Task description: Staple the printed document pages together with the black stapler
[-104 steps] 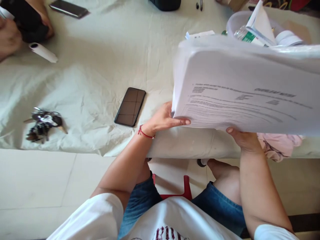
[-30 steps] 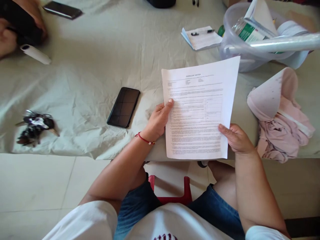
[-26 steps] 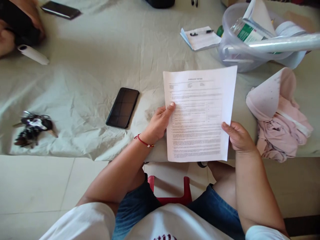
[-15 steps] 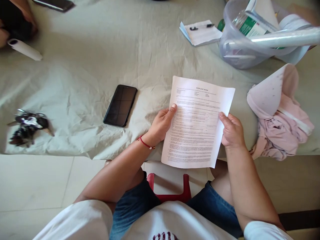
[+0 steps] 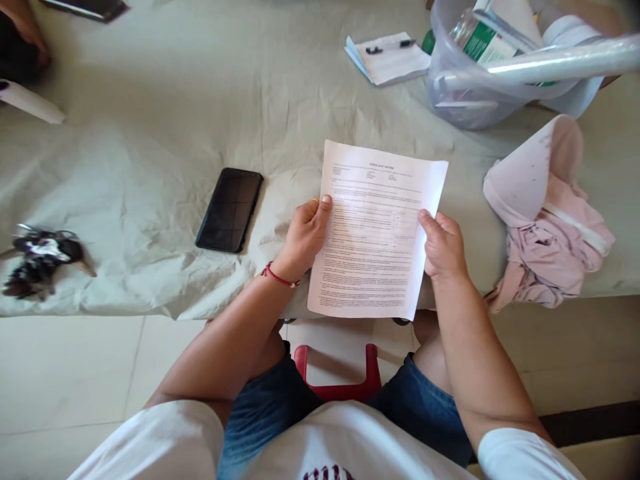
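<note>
A printed sheet of paper is held upright over the near edge of the cloth-covered table. My left hand grips its left edge, thumb on the printed face. My right hand grips the right edge the same way. Both hands are closed on the paper. A red thread bracelet circles my left wrist.
A black phone lies left of the paper, a bunch of keys at far left. A clear plastic tub with a bottle and rolls stands back right, a notepad with pen beside it. Pink cloth lies right. Another person's hand is at top left.
The big stack of sheets held close to the camera is gone; one sheet is now held lower and nearer me. In the last second both hands slid closer together along its edges.
</note>
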`<state>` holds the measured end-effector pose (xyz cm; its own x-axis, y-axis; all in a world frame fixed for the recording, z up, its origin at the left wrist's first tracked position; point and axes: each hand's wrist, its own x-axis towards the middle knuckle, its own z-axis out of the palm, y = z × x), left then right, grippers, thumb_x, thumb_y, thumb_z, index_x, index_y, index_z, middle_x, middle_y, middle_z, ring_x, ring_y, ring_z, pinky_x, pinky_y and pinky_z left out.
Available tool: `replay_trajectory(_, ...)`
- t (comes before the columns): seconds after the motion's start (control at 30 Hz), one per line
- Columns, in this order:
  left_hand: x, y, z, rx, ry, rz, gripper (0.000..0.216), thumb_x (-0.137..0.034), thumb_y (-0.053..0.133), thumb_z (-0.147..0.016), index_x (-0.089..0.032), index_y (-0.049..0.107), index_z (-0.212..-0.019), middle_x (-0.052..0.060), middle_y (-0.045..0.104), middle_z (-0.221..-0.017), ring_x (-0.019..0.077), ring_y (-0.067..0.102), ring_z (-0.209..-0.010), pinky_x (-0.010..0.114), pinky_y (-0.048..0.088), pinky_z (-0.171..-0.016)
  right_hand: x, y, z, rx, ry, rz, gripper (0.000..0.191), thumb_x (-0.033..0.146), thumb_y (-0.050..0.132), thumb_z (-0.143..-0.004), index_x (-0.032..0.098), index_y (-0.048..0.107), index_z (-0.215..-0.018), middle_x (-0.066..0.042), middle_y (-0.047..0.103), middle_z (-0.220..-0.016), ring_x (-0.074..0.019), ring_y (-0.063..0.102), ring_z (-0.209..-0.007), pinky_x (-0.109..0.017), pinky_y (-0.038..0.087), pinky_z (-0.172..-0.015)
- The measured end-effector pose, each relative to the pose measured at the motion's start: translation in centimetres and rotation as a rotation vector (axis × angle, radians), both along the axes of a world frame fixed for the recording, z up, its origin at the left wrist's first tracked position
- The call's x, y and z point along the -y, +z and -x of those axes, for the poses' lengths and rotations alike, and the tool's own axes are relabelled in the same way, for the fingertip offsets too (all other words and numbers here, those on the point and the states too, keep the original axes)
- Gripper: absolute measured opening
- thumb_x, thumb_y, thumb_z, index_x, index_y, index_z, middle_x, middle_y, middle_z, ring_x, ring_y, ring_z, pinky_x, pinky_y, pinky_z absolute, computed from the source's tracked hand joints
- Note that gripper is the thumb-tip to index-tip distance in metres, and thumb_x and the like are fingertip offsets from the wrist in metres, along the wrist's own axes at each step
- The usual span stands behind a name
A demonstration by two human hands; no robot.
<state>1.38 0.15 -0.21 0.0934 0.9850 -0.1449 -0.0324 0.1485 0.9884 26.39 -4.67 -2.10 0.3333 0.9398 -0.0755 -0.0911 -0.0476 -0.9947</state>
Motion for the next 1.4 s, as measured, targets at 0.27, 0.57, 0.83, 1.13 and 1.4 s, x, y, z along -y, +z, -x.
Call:
replay_trajectory(0.27, 0.3, 1.1, -0.1, 0.241, -0.113, 0.227, 0.051, -0.071, 0.084, -0.083, -0.023, 0.067, -0.082, 0.008, 0.077, -0.08, 0.0301, 0.08, -0.096, 0.04, 0.066, -0.079, 0.6, 1.4, -1.3, 0.04, 0.052, -0.048, 0.044, 0.062, 0.087, -0.09, 0.024, 0.084, -0.111, -0.008, 0.088, -0.118, -0.0336, 0.079, -0.13, -0.055, 0.063, -0.117)
replay_trajectory(0.57, 0.0, -0.1, -0.2, 0.177, 0.08, 0.121, 0.034, -0.057, 0.075, -0.093, -0.026, 0.062, -0.084, 0.005, 0.072, -0.086, 0.026, 0.073, -0.093, 0.038, 0.06, -0.079, 1.6, 2.1, -1.2, -0.005, 0.144, -0.011, 0.046, 0.063, 0.087, -0.091, 0.025, 0.085, -0.117, -0.008, 0.087, -0.123, -0.0339, 0.076, -0.135, -0.055, 0.063, -0.117)
replay_trajectory(0.83, 0.9, 0.2, -1.0, -0.012, 0.151, -0.066, 0.044, -0.063, 0.067, -0.103, -0.025, 0.057, -0.083, 0.003, 0.062, -0.091, 0.0209, 0.057, -0.09, 0.033, 0.05, -0.087, 1.7, 1.3, -0.7, 0.126, 0.135, -0.043, 0.043, 0.066, 0.077, -0.098, 0.027, 0.087, -0.114, -0.006, 0.088, -0.113, -0.0313, 0.081, -0.122, -0.053, 0.064, -0.113)
replay_trajectory(1.13, 0.9, -0.2, -1.1, -0.015, 0.126, -0.106, 0.043, -0.059, 0.059, -0.11, -0.025, 0.051, -0.085, 0.002, 0.055, -0.089, 0.019, 0.052, -0.085, 0.034, 0.046, -0.083, 1.5, 1.3, -1.2, 0.124, 0.096, -0.042, 0.045, 0.067, 0.08, -0.096, 0.026, 0.086, -0.114, -0.006, 0.087, -0.113, -0.0318, 0.081, -0.122, -0.053, 0.064, -0.113)
replay_trajectory(1.4, 0.9, -0.6, -1.1, -0.02, 0.107, -0.109, 0.048, -0.064, 0.062, -0.107, -0.025, 0.051, -0.081, 0.002, 0.053, -0.085, 0.019, 0.05, -0.08, 0.035, 0.043, -0.079, 0.9, 1.5, -1.5, 0.131, 0.052, -0.036, 0.039, 0.065, 0.08, -0.096, 0.027, 0.081, -0.106, -0.003, 0.086, -0.104, -0.0277, 0.081, -0.114, -0.044, 0.066, -0.104)
